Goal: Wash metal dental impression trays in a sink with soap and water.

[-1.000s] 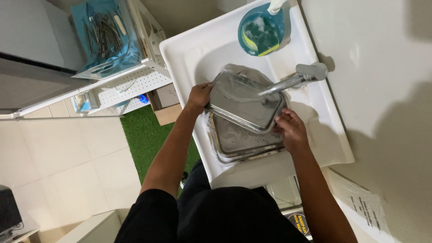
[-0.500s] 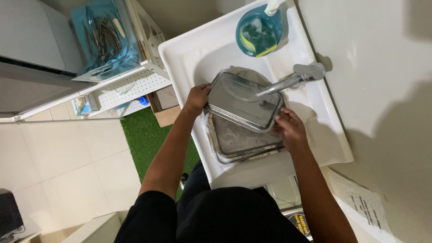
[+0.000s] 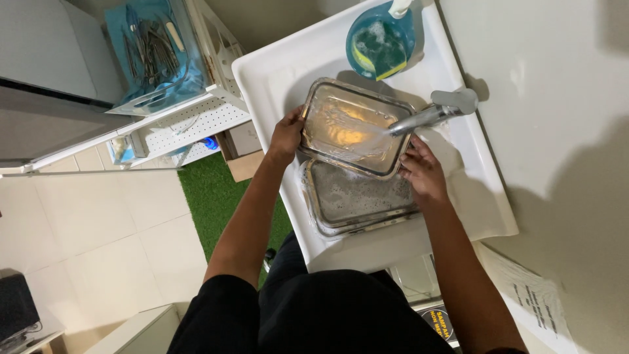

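Fingers of the left hand (image 3: 286,134) and right hand (image 3: 422,172) grip opposite edges of a steel tray (image 3: 350,128). Water from the faucet (image 3: 429,115) runs onto it. Just nearer, a second soapy tray (image 3: 357,200) lies in the white sink (image 3: 472,164).

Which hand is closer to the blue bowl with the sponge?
Right. The right hand holds the steel tray just under the faucet, below the blue bowl. The left hand grips the tray's opposite edge, farther off.

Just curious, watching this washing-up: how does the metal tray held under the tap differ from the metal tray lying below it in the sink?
The held tray is gripped at both ends by the left hand and right hand, under running tap water; the lower tray rests in the sink, untouched. The held tray looks wet and shiny; the lower tray is speckled with suds. Both are rectangular metal trays with rounded corners.
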